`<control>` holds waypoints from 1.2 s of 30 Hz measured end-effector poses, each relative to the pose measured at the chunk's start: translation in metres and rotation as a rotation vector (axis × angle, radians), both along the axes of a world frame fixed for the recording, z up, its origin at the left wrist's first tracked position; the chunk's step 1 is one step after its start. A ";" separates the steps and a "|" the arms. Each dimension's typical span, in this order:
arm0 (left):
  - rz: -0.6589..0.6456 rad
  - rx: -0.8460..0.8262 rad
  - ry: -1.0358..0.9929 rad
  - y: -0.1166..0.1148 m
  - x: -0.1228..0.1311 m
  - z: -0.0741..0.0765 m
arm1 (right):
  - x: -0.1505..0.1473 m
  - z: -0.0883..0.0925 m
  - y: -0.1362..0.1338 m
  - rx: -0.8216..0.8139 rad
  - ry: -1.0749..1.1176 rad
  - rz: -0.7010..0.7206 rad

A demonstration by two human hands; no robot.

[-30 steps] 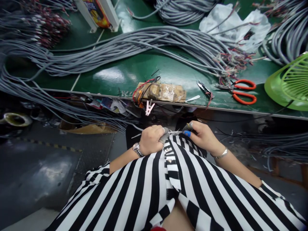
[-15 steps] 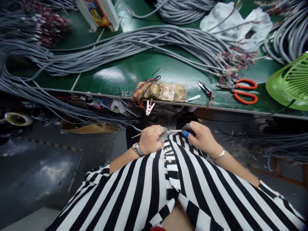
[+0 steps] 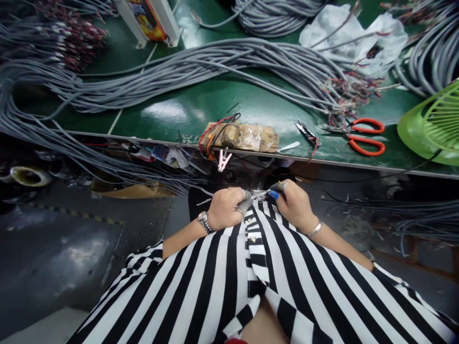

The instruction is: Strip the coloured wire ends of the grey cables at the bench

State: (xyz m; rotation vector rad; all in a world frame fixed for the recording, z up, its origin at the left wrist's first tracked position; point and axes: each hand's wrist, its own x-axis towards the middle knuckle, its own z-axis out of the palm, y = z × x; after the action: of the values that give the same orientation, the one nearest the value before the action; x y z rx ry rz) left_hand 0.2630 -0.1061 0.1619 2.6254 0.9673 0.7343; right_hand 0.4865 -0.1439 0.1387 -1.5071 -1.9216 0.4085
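Observation:
My left hand (image 3: pixel 226 206) is closed on a grey cable (image 3: pixel 203 191), with grey wrapping on its thumb and fingertip. Facing it, my right hand (image 3: pixel 294 203) pinches the thin pale strands (image 3: pixel 261 194) that stretch between the two hands; a blue covering is on its thumb and a grey one on a finger. Both hands are close to the striped shirt (image 3: pixel 215 267), just below the bench edge. Which strands each fingertip presses cannot be made out.
Across the green bench (image 3: pixel 172 112) lies a long bundle of grey cables (image 3: pixel 201 62). Near its front edge are a wooden block with wires (image 3: pixel 247 137), a pink clip (image 3: pixel 224 160), small snips (image 3: pixel 307 133), orange-handled scissors (image 3: pixel 366 136) and a green fan (image 3: pixel 430 124).
My right hand has shifted slightly left, closer to my left hand. The strands between them look more spread. My left hand stays almost in place.

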 end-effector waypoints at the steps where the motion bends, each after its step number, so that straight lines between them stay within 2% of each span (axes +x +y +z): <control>1: -0.007 -0.009 0.002 0.000 0.000 0.001 | -0.003 -0.002 0.000 -0.033 0.057 -0.033; 3: -0.013 -0.025 0.005 0.000 0.000 0.002 | -0.006 -0.005 0.002 -0.133 0.175 -0.072; 6: 0.020 -0.044 -0.005 0.000 -0.001 0.000 | -0.003 -0.001 0.003 -0.252 0.237 -0.031; 11: 0.069 -0.045 -0.030 0.000 -0.003 -0.003 | 0.013 0.018 0.004 -0.112 -0.054 0.101; 15: 0.058 -0.059 -0.037 0.000 -0.001 -0.002 | 0.014 0.021 0.004 -0.030 -0.160 0.112; 24: 0.004 -0.209 0.051 0.001 -0.001 0.003 | -0.004 0.001 0.003 -0.005 -0.169 -0.030; 29: -0.068 -0.284 0.032 0.001 -0.001 0.001 | -0.012 -0.009 0.006 -0.110 0.015 -0.083; 33: -0.045 -0.358 -0.012 0.000 -0.001 -0.002 | -0.007 -0.006 0.010 -0.163 0.141 -0.029; 36: 0.061 -0.425 -0.039 -0.001 -0.002 -0.003 | 0.004 0.004 0.009 -0.134 0.076 0.114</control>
State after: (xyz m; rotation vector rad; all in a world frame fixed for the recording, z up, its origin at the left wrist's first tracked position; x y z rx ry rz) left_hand 0.2611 -0.1075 0.1586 2.2156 1.0616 0.5215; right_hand 0.4900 -0.1350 0.1423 -1.4474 -1.9595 0.6478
